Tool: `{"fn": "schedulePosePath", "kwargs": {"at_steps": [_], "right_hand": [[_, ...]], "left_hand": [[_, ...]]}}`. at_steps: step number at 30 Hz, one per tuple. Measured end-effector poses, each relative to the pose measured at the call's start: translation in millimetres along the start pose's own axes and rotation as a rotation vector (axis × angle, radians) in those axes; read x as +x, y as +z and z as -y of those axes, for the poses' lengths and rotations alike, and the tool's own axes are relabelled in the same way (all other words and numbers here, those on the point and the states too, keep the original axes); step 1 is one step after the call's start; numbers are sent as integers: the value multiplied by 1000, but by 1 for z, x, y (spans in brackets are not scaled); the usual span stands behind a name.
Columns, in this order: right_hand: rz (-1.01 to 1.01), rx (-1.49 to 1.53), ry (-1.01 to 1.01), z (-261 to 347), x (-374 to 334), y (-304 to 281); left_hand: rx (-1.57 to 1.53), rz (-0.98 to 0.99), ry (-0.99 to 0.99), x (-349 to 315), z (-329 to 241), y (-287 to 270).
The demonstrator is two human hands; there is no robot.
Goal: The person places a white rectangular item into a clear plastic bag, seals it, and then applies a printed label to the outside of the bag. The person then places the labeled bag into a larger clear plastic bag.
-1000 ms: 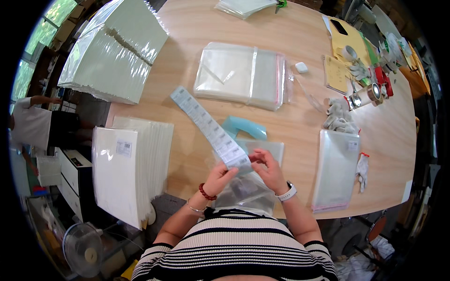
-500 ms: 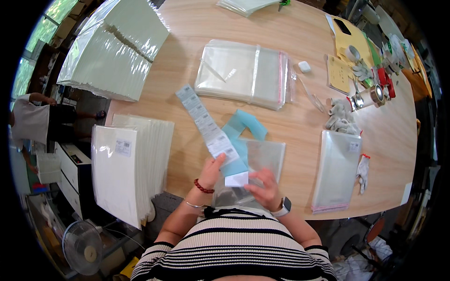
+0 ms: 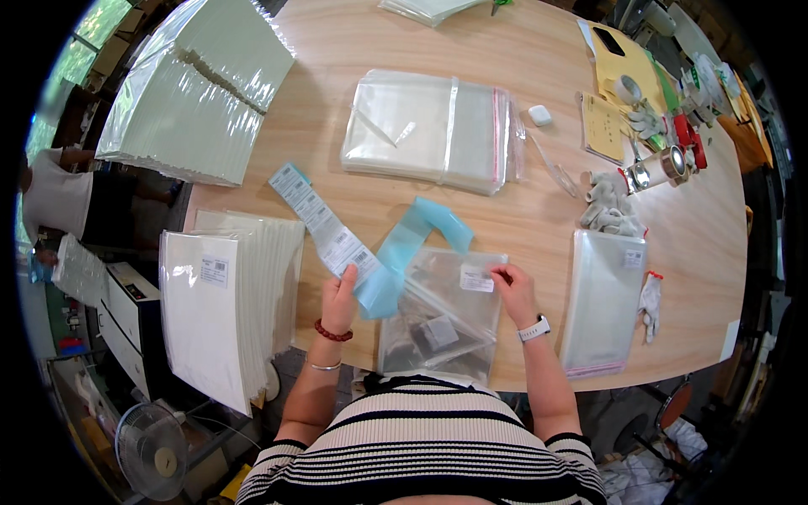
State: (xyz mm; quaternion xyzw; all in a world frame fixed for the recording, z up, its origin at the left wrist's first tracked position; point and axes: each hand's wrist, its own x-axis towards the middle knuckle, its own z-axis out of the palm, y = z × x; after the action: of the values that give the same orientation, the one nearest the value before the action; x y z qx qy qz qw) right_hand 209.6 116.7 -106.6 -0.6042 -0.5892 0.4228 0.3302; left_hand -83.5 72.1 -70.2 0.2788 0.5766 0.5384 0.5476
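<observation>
A strip of printed white labels (image 3: 316, 217) with blue backing (image 3: 394, 252) is pinched in my left hand (image 3: 338, 301). From the hand the labels stretch toward the far left, and the backing curls away to the right. My right hand (image 3: 517, 295) pinches the right edge of a single white label (image 3: 476, 279). This label lies over the upper right part of a clear plastic bag (image 3: 471, 324) at the table's near edge. I cannot tell whether the label is fully stuck down. A small pale square (image 3: 438, 332) shows on the bag's lower half.
Banded clear bags (image 3: 421, 126) lie beyond my hands. White wrapped sheets (image 3: 202, 311) and a tall stack (image 3: 185, 109) stand left. On the right are labelled bags (image 3: 604, 295), grey gloves (image 3: 613, 206) and a metal cup (image 3: 656, 171). A person (image 3: 63, 198) stands at far left.
My right hand has moved right and away from me, bringing a label onto the bag's upper right. My left hand has shifted left with the strip, uncovering more of the bag.
</observation>
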Motion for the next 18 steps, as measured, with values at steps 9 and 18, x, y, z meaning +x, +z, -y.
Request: {"fn": "schedulePosePath", "kwargs": {"at_steps": [9, 18], "right_hand": [[-274, -530, -286, 18, 13, 14], [-45, -323, -362, -7, 28, -8]], "left_hand": [[78, 8, 75, -4, 2, 4], [57, 30, 25, -4, 0, 0]]}}
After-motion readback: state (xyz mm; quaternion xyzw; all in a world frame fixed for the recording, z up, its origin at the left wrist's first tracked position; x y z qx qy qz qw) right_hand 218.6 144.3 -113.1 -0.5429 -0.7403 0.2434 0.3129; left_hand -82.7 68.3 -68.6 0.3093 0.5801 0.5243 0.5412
